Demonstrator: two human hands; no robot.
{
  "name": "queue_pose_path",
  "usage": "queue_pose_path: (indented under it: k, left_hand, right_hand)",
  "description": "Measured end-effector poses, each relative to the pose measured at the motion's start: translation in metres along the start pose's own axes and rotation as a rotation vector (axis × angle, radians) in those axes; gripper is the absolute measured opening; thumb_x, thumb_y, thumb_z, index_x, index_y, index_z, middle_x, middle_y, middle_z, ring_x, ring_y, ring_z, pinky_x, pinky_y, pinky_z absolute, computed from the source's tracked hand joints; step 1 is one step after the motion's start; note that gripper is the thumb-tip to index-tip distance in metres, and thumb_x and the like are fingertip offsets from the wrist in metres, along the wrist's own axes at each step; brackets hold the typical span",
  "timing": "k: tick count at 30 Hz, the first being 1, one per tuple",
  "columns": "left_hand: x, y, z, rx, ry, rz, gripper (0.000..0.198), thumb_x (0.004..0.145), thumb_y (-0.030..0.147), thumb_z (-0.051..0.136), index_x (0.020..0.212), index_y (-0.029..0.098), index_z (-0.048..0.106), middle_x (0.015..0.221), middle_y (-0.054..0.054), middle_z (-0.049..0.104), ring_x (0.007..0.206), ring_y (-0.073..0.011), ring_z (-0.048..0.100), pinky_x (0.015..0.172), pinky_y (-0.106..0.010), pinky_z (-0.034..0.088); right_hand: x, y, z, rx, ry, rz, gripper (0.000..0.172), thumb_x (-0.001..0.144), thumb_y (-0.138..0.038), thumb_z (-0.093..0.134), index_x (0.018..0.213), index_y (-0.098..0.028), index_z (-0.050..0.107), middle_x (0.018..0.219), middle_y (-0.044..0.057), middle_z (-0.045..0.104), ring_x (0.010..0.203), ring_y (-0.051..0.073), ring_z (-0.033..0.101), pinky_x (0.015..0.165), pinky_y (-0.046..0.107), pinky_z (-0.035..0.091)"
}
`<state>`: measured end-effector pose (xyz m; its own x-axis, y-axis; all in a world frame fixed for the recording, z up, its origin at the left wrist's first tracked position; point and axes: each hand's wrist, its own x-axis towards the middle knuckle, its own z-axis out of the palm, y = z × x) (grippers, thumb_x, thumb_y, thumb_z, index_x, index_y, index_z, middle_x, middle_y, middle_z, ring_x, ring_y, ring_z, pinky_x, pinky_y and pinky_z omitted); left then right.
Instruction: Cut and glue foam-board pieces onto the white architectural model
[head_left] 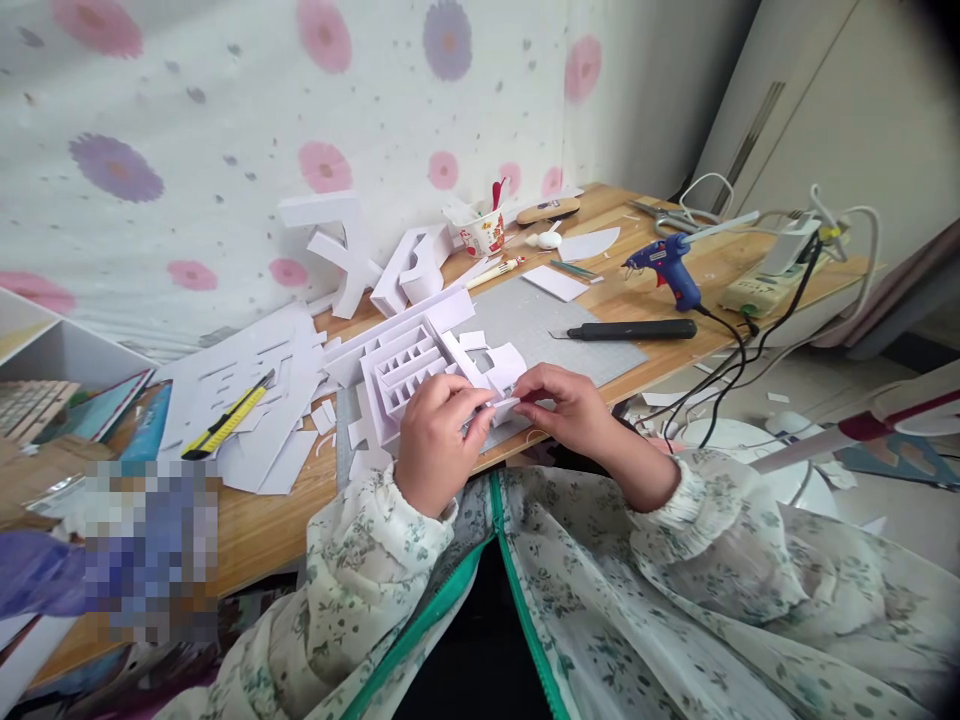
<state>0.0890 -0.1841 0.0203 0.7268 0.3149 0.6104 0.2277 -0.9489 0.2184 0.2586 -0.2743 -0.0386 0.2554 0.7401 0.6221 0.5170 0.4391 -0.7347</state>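
Note:
Near the table's front edge, my left hand (pixel 442 435) and my right hand (pixel 566 408) face each other with thumbs and forefingers pinched. Between their fingertips is a small white foam-board piece (pixel 505 402), partly covered by the fingers. Just beyond the left hand lies a white foam-board model (pixel 409 365) with rows of small compartments. A curved white offcut (pixel 506 368) rests behind the fingertips, on the grey cutting mat (pixel 525 315). Farther right on the mat's edge sits a black craft knife (pixel 630 330), its thin blade pointing left.
A blue glue gun (pixel 671 268) stands at the right, its cord hanging off the table near a power strip (pixel 772 270). A yellow utility knife (pixel 229 415) lies on cut white sheets (pixel 277 440) at left. Behind are white foam letters (pixel 341 250) and a paper cup (pixel 482 235).

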Motion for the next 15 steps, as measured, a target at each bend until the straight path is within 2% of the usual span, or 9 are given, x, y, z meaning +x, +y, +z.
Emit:
queue_pose_path:
  k: [7,11,15]
  left_hand:
    - [0.001,0.001,0.007,0.033,-0.063,-0.027,0.011,0.081,0.018,0.066,0.091,0.018,0.068,0.086,-0.005,0.060,0.084,-0.0193,0.057,0.077,-0.034,0.047]
    - [0.002,0.002,0.010,0.079,-0.094,-0.064,0.005,0.082,0.022,0.064,0.085,0.019,0.068,0.077,-0.003,0.060,0.076,-0.0184,0.056,0.073,-0.033,0.043]
    - [0.003,0.004,0.012,0.123,-0.109,-0.083,0.008,0.084,0.025,0.062,0.079,0.020,0.066,0.070,-0.001,0.061,0.072,-0.0180,0.054,0.070,-0.033,0.038]
  right_hand:
    - [0.000,0.002,0.003,0.017,0.018,-0.022,0.006,0.082,-0.014,0.061,0.083,-0.020,0.061,0.079,0.002,0.062,0.074,0.014,0.059,0.065,0.025,0.049]
    - [0.000,0.003,0.003,0.026,0.025,-0.012,0.006,0.082,-0.013,0.061,0.083,-0.019,0.061,0.079,0.002,0.062,0.074,0.013,0.059,0.066,0.025,0.049]
    - [-0.001,0.002,0.006,0.036,0.032,-0.002,0.005,0.082,-0.014,0.061,0.084,-0.018,0.061,0.079,0.002,0.063,0.073,0.013,0.059,0.065,0.025,0.049]
